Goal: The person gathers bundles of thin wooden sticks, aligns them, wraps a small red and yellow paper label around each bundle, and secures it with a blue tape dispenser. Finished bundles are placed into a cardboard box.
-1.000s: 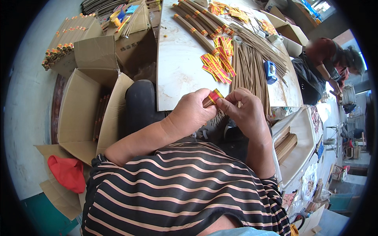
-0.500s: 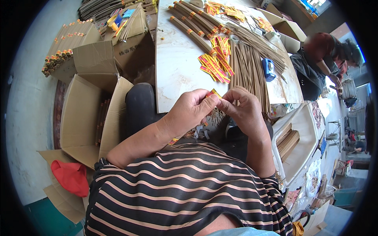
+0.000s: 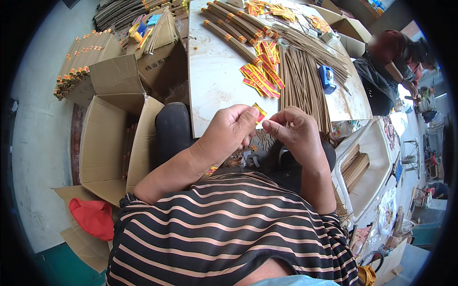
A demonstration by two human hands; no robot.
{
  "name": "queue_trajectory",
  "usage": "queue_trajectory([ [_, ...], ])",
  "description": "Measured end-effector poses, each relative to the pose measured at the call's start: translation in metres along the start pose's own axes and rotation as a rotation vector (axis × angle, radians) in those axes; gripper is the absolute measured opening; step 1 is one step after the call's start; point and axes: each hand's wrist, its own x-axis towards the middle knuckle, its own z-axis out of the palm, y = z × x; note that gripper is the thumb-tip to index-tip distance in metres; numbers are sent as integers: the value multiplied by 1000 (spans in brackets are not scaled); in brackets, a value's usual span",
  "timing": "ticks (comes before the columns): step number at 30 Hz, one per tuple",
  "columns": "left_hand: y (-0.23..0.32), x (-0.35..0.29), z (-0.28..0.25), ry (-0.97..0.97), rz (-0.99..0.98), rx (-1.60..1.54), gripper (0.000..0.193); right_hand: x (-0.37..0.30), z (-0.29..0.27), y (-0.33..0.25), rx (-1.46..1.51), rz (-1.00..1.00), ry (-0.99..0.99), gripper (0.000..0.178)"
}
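Note:
My left hand [image 3: 234,125] is closed around a red-and-yellow paper label [image 3: 260,113], which sticks out past the thumb over the table's near edge. To its right, my right hand [image 3: 296,131] has thumb and forefinger pinched together, a short gap from the label. Anything in that pinch is too small to make out. Below my left forearm shows another red-and-yellow patch [image 3: 212,170]; the arm hides whether it belongs to the held piece. Just beyond the hands lie a pile of loose labels [image 3: 261,81] and many thin brown incense sticks [image 3: 303,86] on the white table [image 3: 214,86].
Banded incense bundles [image 3: 234,26] lie at the table's far side. A blue tape dispenser [image 3: 327,79] stands right of the sticks. An open cardboard box [image 3: 102,143] is on the left, a white tub [image 3: 372,176] with sticks on the right. Another person [image 3: 389,62] works at far right.
My right hand has drawn away from the left, leaving a gap where the fingertips had met at the label. More of the label's end now shows. The view has shifted slightly.

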Motion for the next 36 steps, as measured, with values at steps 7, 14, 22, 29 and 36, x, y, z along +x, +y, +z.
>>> queue_trajectory([
  [7, 4, 3, -11, -33, -21, -95, 33, -1, -5, 14, 459, 169, -139, 33],
  [14, 9, 2, -10, -13, -50, -122, 34, 0, 5, 13, 624, 198, -167, 25],
  [22, 6, 3, -14, -54, -22, -137, 32, 0, 15, 19, 499, 52, -27, 16],
  [29, 10, 1, -12, -77, -71, -270, 32, 5, 19, 18, 305, -100, 43, 19],
  [36, 11, 2, -13, -125, -73, -317, 29, 9, 18, 16, 353, -66, 29, 19],
])
